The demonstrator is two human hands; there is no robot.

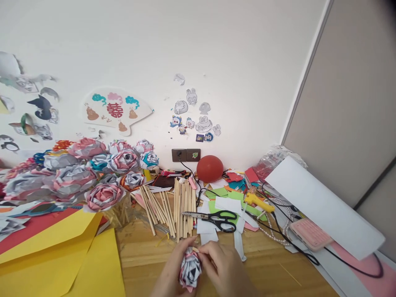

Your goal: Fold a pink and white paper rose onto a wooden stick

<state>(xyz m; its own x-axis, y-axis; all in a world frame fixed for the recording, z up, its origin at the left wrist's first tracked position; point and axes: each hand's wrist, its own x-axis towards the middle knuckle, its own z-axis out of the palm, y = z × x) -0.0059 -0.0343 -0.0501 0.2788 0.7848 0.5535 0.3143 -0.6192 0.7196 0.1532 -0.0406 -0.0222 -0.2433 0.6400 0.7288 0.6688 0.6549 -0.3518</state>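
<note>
A small paper flower (pixel 189 270) with white, pink and dark petals is held low in the middle, over the wooden table. My left hand (pixel 171 268) is closed around its left side. The thumb and forefinger of my right hand (pixel 219 266) pinch together at the flower's upper right edge. Between the fingertips shows a short tan piece (pixel 195 249) like the end of a wooden stick; the rest of it is hidden. Just beyond my hands lie black-handled scissors (pixel 221 219) and several wooden sticks (pixel 185 206).
Paper roses (pixel 105 196) crowd the left, behind yellow card (pixel 102 264). A red balloon (pixel 209 168) sits by the wall. Coloured paper scraps (pixel 229 202), a yellow glue gun (pixel 258 202) with its cable, a pink keyboard-like device (pixel 311 233) and a white sheet (pixel 324 206) lie right.
</note>
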